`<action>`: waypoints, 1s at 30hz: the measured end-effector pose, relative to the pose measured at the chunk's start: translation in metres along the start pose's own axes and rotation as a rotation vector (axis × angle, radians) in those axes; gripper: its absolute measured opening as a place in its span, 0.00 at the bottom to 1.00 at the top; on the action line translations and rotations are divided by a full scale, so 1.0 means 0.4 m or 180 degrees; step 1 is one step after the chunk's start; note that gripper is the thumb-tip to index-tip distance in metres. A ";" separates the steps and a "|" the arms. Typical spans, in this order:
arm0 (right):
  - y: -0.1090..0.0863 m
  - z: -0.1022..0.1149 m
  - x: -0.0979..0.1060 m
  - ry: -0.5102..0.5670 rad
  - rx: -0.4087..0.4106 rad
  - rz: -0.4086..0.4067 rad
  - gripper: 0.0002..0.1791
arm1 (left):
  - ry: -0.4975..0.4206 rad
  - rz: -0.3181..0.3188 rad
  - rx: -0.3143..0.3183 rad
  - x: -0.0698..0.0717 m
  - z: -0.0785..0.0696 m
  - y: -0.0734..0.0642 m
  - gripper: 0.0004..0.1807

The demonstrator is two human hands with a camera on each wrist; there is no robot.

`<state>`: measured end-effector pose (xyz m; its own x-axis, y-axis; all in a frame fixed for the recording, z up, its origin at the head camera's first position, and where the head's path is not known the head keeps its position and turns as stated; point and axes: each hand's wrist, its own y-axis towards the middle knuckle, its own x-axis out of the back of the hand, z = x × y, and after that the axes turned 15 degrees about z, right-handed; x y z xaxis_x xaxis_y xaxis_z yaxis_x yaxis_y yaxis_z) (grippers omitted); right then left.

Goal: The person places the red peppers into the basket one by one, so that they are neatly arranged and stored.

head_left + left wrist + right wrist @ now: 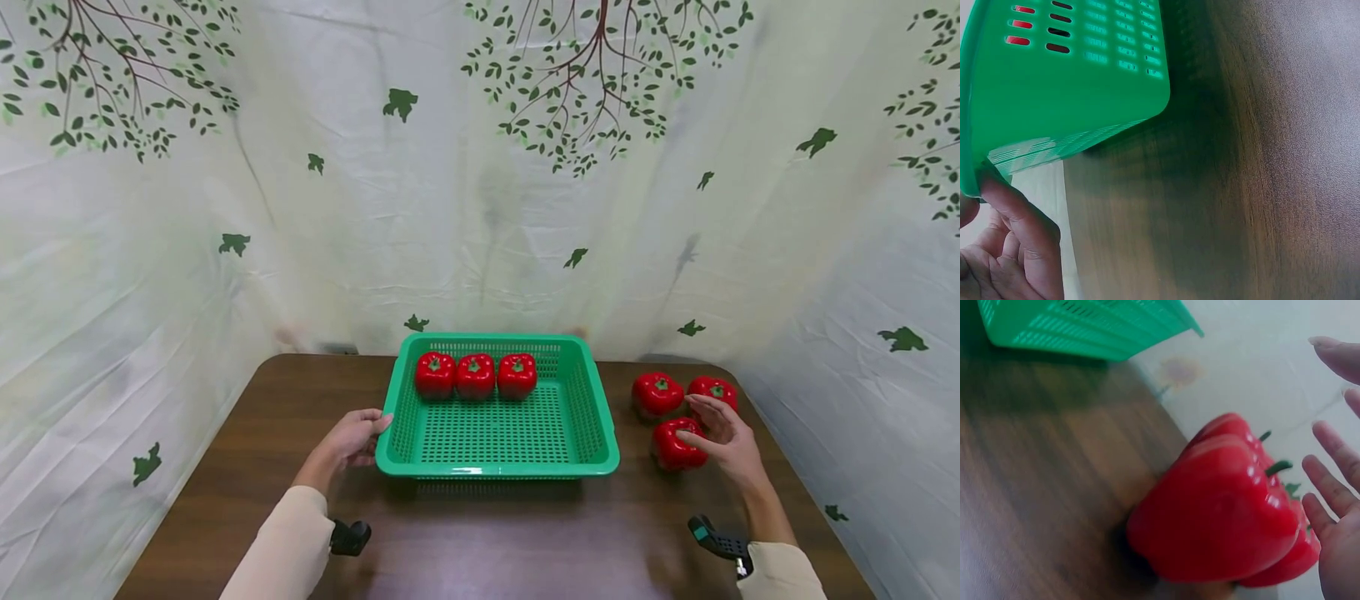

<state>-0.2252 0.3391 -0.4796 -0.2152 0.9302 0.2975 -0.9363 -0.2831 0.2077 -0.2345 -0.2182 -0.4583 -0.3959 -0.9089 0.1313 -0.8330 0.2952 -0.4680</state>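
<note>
A green plastic basket (495, 467) with a perforated floor and walls stands on the table, with a row of three red bell peppers (476, 377) along its back half. My left hand (360, 437) pinches the basket's left rim between thumb and fingers; the left wrist view shows the grip at a rim corner. At the table's right side, my right hand (722, 437) hovers with fingers spread over the nearest loose bell pepper (671, 450). In the right wrist view a gap shows between the fingers and this pepper (1216, 512). Two more peppers (657, 393) lie just behind it.
The brown wooden table (480, 542) ends at a pale cloth backdrop (480, 208) printed with leaves and branches, which also hangs along both sides. A wrist camera mount (720, 542) sits at my right wrist, another (350, 537) at my left.
</note>
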 end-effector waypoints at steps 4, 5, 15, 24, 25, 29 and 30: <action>-0.011 -0.019 0.001 0.0141 -0.0112 0.0009 0.33 | 0.0012 -0.0004 0.0014 0.001 -0.002 -0.003 0.20; -0.013 -0.024 0.001 0.0128 -0.0158 0.0014 0.34 | 0.0008 -0.0008 0.0013 0.002 -0.003 -0.004 0.20; -0.019 -0.068 0.001 -0.0278 -0.0504 0.0183 0.42 | 0.0010 0.0001 -0.0020 0.004 -0.006 -0.003 0.20; -0.011 -0.074 0.004 -0.0418 -0.0861 0.0369 0.42 | -0.0041 0.0014 -0.0017 0.001 -0.006 -0.001 0.19; -0.011 -0.073 0.003 -0.0433 -0.0907 0.0374 0.42 | -0.0045 0.0021 -0.0014 0.001 -0.006 0.000 0.19; -0.015 -0.079 0.003 -0.0451 -0.1044 0.0370 0.42 | -0.0050 0.0038 -0.0008 0.000 -0.006 0.000 0.19; -0.016 -0.080 0.003 -0.0459 -0.1069 0.0367 0.43 | -0.0060 0.0020 0.0002 -0.001 -0.006 0.000 0.19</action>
<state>-0.2283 0.3497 -0.5106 -0.3057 0.8475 0.4340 -0.9521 -0.2694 -0.1446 -0.2352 -0.2171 -0.4563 -0.3938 -0.9124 0.1118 -0.8302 0.3008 -0.4693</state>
